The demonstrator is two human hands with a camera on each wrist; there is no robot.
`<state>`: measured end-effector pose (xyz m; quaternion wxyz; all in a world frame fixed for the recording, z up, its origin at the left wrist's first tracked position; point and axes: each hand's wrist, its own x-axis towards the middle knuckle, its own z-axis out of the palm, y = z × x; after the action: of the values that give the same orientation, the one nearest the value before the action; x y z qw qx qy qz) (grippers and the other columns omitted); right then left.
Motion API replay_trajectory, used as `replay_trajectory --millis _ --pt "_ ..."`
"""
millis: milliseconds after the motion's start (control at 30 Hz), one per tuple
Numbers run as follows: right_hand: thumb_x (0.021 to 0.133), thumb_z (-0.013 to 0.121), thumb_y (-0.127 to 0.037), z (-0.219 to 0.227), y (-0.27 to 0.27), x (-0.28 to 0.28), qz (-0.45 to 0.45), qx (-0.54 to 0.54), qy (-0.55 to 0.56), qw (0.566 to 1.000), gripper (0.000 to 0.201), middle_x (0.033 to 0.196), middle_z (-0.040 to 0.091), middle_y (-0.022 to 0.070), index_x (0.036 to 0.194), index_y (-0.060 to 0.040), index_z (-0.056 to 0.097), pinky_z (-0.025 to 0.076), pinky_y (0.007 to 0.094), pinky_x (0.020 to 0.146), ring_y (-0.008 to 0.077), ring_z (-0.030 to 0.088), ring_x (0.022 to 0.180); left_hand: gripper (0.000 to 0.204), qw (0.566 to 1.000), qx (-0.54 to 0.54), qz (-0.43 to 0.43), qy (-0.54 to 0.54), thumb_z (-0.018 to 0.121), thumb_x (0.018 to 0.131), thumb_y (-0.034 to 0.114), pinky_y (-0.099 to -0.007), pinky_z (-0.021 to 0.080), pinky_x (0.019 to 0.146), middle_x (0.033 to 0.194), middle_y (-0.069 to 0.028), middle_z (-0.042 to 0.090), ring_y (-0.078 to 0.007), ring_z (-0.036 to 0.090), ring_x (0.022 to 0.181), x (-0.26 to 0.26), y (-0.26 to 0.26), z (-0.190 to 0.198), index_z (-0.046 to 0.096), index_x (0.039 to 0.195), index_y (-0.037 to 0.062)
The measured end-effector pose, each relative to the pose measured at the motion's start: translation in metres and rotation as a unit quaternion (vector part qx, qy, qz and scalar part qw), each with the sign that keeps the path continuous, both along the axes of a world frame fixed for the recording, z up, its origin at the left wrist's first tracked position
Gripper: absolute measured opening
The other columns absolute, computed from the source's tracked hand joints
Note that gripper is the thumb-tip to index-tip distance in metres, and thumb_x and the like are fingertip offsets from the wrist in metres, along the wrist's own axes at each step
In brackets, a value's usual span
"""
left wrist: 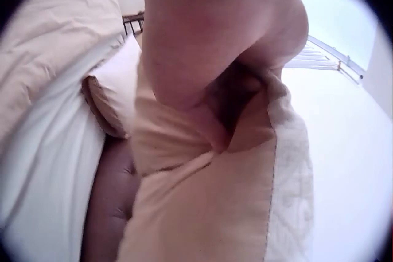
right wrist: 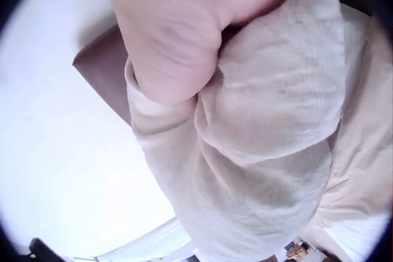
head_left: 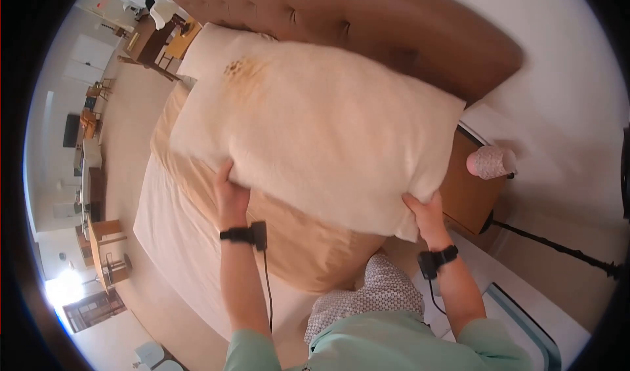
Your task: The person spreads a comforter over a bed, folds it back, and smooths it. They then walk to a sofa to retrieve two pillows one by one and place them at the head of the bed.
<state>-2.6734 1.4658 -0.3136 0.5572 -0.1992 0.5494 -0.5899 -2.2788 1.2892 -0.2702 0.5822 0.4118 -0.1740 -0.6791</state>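
Observation:
A large cream pillow (head_left: 328, 122) is held up over the bed by both hands, with a brown and yellow mark (head_left: 246, 72) near its far left corner. My left hand (head_left: 232, 194) grips the near edge toward the left, the cloth bunched between thumb and fingers in the left wrist view. At the near right corner my right hand (head_left: 428, 217) pinches the pillow, its thumb on top. In the right wrist view the pillow's cloth (right wrist: 270, 84) folds around that hand, and the fingertips are hidden.
A second pillow (head_left: 197, 53) lies by the brown tufted headboard (head_left: 315, 7). Tan bedding (head_left: 295, 240) covers the mattress below. To the right, a bedside table (head_left: 469, 207) stands under a pink patterned lamp (head_left: 492, 162). A dark desk (head_left: 147, 46) is at the far left.

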Motion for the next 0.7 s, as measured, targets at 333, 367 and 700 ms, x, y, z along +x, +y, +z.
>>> replay_trajectory --millis 333,367,700 --pt "0.087 0.072 -0.028 -0.174 -0.049 -0.006 0.225 0.290 0.065 0.928 0.069 0.130 0.058 0.0173 0.141 0.0014 0.039 0.050 0.0346 0.090 0.0255 0.061 0.110 0.061 0.777 0.088 -0.299 -0.547 0.066 0.089 0.024 -0.0401 0.044 0.101 0.133 -0.0216 0.055 -0.0314 0.054 0.123 -0.027 0.160 -0.185 0.042 0.141 0.0026" --pt "0.087 0.072 -0.030 -0.176 -0.051 -0.006 0.235 0.305 0.055 0.921 0.072 0.130 0.058 0.0175 0.142 0.0015 0.038 0.052 0.0358 0.088 0.0258 0.061 0.109 0.061 0.784 0.091 -0.305 -0.533 0.067 0.088 0.024 -0.0400 0.044 0.100 0.133 -0.0222 0.056 -0.0332 0.055 0.123 -0.019 0.202 -0.193 0.043 0.140 0.0031" --pt "0.081 0.075 -0.038 -0.218 -0.183 -0.042 0.152 0.301 0.101 0.936 0.094 0.131 0.053 0.0142 0.150 -0.0035 0.020 0.045 0.0520 0.096 0.0285 0.056 0.115 0.035 0.695 0.548 -0.133 -0.446 0.066 0.083 0.015 -0.0353 0.057 0.062 0.088 -0.0192 0.068 -0.0238 0.068 0.069 0.155 0.557 -0.175 0.061 0.111 -0.0044"
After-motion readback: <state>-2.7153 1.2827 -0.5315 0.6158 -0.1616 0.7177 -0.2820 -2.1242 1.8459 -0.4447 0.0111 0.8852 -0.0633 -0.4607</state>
